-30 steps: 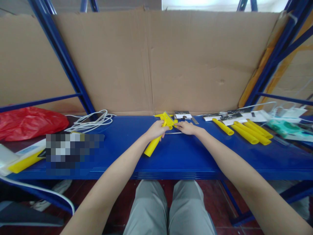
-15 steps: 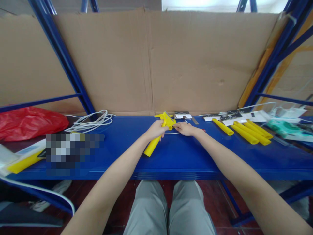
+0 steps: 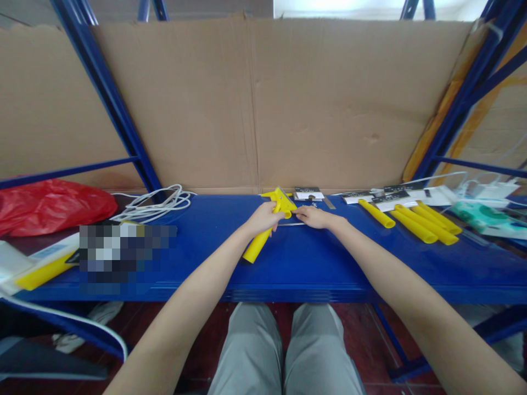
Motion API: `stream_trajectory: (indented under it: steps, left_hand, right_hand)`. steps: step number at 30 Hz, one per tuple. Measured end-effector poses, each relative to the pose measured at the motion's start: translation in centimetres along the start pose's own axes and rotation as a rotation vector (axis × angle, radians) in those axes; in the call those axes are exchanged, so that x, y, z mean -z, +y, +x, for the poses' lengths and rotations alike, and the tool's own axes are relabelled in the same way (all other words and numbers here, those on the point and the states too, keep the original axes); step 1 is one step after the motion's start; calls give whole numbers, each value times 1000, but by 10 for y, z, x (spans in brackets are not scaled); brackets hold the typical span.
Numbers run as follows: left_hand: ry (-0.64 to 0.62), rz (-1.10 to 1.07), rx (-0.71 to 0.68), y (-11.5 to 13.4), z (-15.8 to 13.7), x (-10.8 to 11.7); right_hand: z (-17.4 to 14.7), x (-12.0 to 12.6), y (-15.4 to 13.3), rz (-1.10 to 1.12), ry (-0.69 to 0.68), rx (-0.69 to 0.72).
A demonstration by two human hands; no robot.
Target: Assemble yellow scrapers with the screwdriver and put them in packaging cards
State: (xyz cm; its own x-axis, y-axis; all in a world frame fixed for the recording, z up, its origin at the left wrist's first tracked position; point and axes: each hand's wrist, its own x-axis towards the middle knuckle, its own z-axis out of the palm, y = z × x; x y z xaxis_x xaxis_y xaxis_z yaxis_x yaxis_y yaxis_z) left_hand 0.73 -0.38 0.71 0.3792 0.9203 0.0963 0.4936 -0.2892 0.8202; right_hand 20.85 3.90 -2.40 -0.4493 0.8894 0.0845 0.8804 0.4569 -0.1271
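My left hand (image 3: 264,218) is wrapped around a yellow scraper (image 3: 256,247), whose tubular handle slants down toward the table's front edge. Its wide yellow head points away from me, with a metal blade (image 3: 283,193) along the top. At the head's right corner, the fingers of my right hand (image 3: 313,217) are pressed together; whatever they pinch is hidden. A thin, pale rod (image 3: 291,224) lies on the table, partly under that hand. Just beyond are small metal pieces (image 3: 314,204), a flat metal blade (image 3: 329,203) and a black-and-white packet (image 3: 308,193).
On the right of the blue table (image 3: 206,263) lie several yellow handle tubes (image 3: 415,226), labelled packets (image 3: 391,201) and a green-white pack (image 3: 477,215). To the left are a coiled white cable (image 3: 160,203) and a red bag (image 3: 57,206). Cardboard (image 3: 185,109) stands behind.
Both hands stay at the scraper in nearly the same place. A small red spot by my right wrist no longer shows.
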Motion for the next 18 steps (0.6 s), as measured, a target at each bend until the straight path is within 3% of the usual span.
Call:
stream_trajectory:
  steps: [18]
  left_hand:
    - [-3, 8, 8, 0, -1, 0]
  right_hand:
    - [-1, 2, -16, -58, 7, -23]
